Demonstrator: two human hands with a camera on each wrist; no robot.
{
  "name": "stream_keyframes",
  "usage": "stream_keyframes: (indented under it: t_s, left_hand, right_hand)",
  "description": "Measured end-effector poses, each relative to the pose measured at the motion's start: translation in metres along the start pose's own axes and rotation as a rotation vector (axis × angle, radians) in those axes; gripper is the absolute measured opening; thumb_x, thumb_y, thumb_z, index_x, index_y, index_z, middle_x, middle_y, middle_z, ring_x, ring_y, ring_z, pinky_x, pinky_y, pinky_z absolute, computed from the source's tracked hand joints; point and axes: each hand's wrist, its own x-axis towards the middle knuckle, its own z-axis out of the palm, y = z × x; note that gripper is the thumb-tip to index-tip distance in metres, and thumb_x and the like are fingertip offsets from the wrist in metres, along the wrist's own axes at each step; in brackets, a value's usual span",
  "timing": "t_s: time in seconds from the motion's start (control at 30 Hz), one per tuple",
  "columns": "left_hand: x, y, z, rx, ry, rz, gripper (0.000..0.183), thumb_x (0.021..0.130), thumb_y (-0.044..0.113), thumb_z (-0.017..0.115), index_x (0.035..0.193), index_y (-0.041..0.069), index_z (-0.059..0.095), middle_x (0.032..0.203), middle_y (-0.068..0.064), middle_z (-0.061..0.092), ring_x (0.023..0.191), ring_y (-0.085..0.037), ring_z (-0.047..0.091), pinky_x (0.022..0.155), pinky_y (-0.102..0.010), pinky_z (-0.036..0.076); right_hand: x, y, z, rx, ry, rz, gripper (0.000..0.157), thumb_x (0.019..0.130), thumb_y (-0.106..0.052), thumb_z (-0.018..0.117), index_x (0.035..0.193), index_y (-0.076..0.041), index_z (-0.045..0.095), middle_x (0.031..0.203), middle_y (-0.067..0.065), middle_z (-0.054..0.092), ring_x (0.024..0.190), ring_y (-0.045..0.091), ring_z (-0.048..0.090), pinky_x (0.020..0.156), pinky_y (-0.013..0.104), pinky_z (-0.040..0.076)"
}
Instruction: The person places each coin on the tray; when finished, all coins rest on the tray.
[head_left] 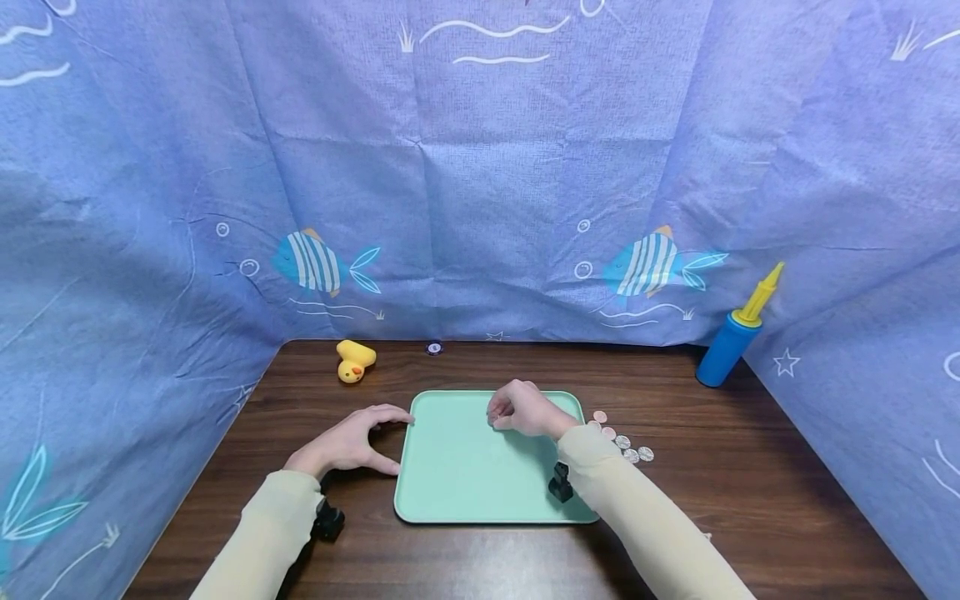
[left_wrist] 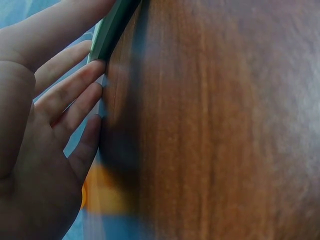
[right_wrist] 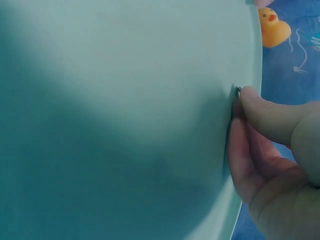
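Note:
A mint-green tray [head_left: 465, 467] lies on the wooden table in front of me. Over its surface, toward the upper right, my right hand [head_left: 528, 408] pinches a small coin between thumb and fingers; in the right wrist view only a thin metallic edge of the coin [right_wrist: 239, 89] shows. My left hand [head_left: 352, 440] rests at the tray's left side, thumb and fingers spread apart, their tips touching the rim. In the left wrist view the fingers [left_wrist: 75, 95] reach along the tray edge. Several coins [head_left: 623, 442] lie to the right of the tray, partly hidden by my right sleeve.
A yellow rubber duck [head_left: 354, 361] lies on its side at the back left. Near it, by the curtain, is a small round dark-rimmed disc [head_left: 434, 348]. A blue pump with a yellow nozzle [head_left: 729, 346] stands at the back right. Patterned blue curtain [head_left: 487, 208] encloses the table.

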Motion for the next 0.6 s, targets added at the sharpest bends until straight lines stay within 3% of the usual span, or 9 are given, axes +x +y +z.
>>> stream_keyframes:
  t_s: [0.6]
  left_hand:
    - [0.0, 0.002, 0.0, 0.01, -0.003, -0.008, 0.079, 0.08, 0.049, 0.091, 0.146, 0.018, 0.06, 0.152, -0.005, 0.055, 0.143, -0.033, 0.048, 0.116, -0.058, 0.042]
  right_hand:
    - [0.009, -0.004, 0.013, -0.079, 0.037, 0.024, 0.005, 0.096, -0.013, 0.079, 0.097, -0.009, 0.081, 0.09, -0.003, 0.077, 0.089, 0.014, 0.072, 0.081, 0.029, 0.059]
